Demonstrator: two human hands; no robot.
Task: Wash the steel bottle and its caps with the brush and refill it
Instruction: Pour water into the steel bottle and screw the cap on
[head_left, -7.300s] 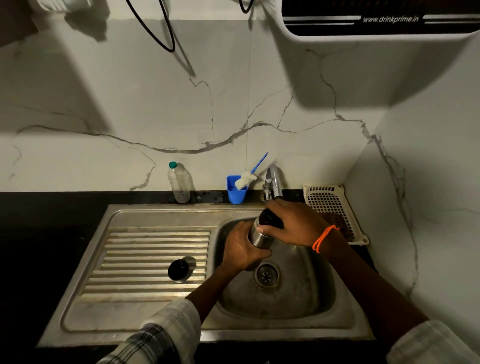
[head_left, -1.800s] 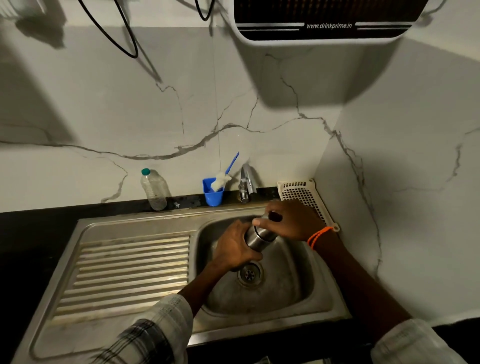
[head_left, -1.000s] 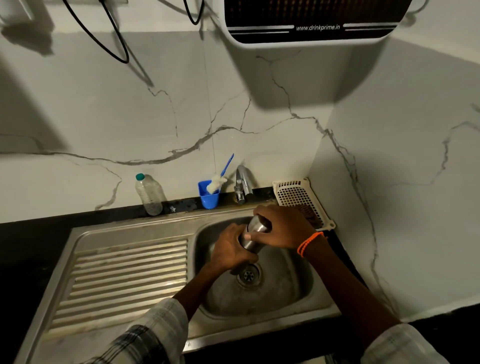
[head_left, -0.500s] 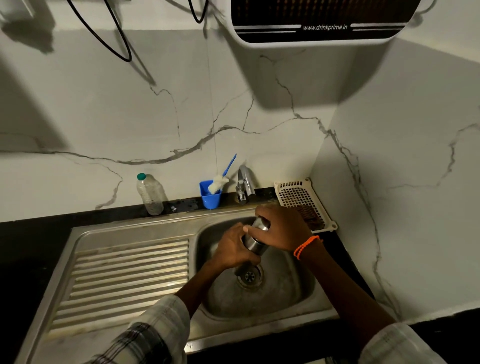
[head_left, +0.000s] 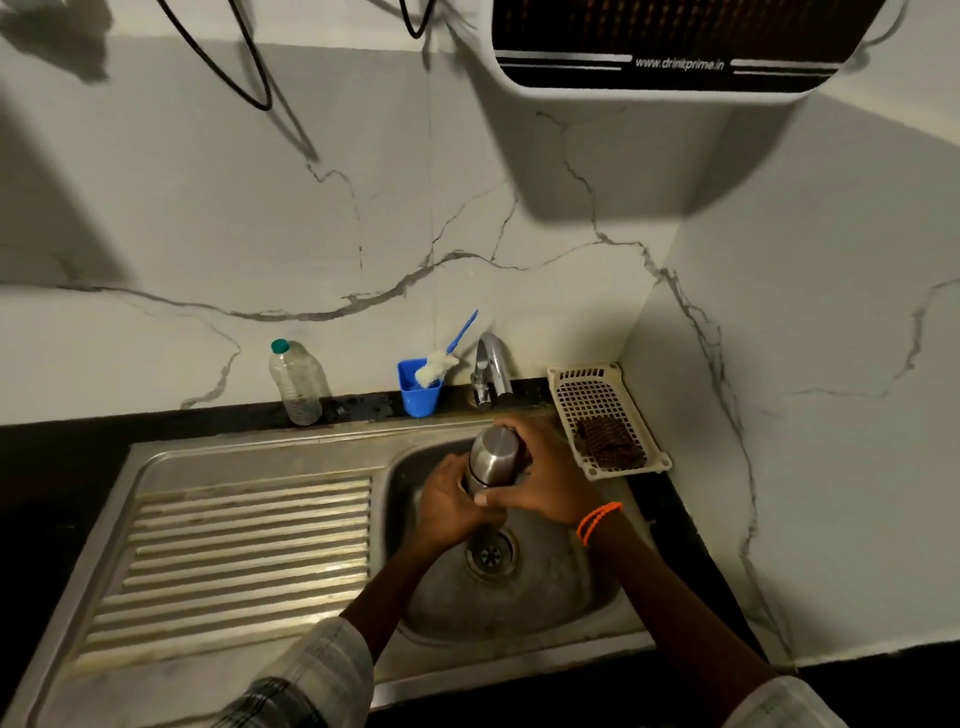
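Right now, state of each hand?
Left hand: grips the steel bottle low on its body.
Right hand: grips the same bottle.

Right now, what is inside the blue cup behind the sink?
The blue cup holds the brush: its white bristle head sits in the cup and its blue handle leans out toward the tap. The cup's bottom is hidden.

White marble-veined wall (head_left: 311, 234) meeting in corner; black countertop (head_left: 62, 447); dim light, hard shadows
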